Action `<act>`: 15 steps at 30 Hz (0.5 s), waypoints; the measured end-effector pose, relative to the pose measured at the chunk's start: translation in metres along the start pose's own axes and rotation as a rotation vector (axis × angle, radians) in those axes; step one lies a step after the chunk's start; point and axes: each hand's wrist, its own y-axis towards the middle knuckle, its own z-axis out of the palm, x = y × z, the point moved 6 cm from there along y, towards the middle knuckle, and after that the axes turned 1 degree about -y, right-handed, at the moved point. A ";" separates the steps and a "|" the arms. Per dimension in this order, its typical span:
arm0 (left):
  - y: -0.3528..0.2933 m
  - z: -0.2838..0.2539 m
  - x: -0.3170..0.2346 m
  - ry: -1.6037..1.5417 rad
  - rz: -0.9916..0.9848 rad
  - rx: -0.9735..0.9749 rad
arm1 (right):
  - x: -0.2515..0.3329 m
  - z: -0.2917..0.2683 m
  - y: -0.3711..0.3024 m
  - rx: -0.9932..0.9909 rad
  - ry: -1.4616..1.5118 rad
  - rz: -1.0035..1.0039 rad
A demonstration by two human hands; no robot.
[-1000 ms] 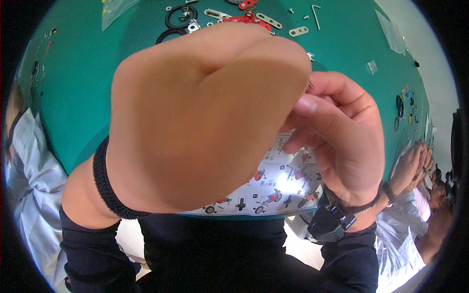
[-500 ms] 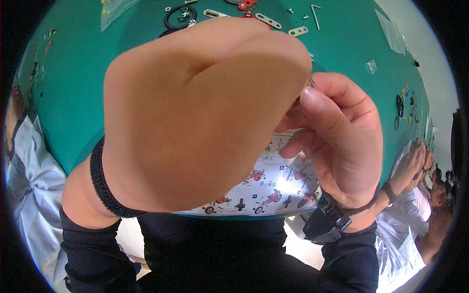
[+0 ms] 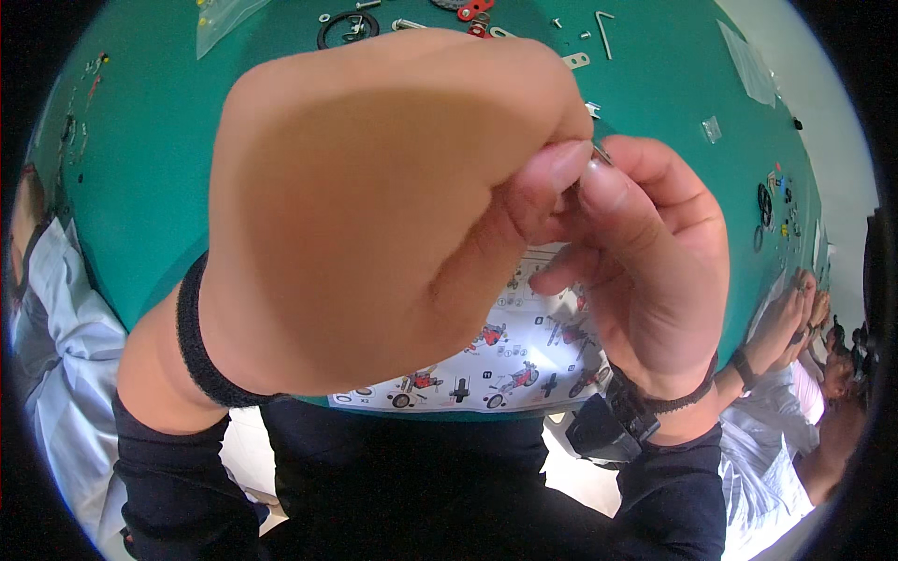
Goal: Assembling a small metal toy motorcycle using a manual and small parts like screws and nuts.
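Right hand (image 3: 664,271) pinches a metal part (image 3: 602,154) at the curled left hand (image 3: 374,215), whose hold is hidden, toward the near edge of the desk (image 3: 131,206), apparently fitting, alignment needed next.

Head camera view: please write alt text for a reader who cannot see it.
A person's left hand and right hand meet at the fingertips, the right pinching a small, mostly hidden metal piece. Below lies an illustrated sheet on a green table; a black ring and hex key lie beyond.

Black sleeves (image 3: 182,472) stop short of textured black wristbands (image 3: 193,341).
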 end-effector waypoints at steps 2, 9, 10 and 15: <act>-0.002 -0.001 0.001 -0.031 -0.058 0.018 | 0.000 0.003 0.002 0.051 -0.040 0.001; -0.010 0.008 0.001 -0.315 -0.271 0.026 | 0.007 -0.009 0.004 0.136 -0.093 -0.039; -0.015 0.010 0.001 -0.407 -0.332 -0.017 | 0.008 -0.008 0.004 0.142 -0.111 -0.057; -0.030 0.023 0.012 -0.758 -0.537 -0.066 | 0.007 -0.012 0.000 0.119 -0.201 -0.153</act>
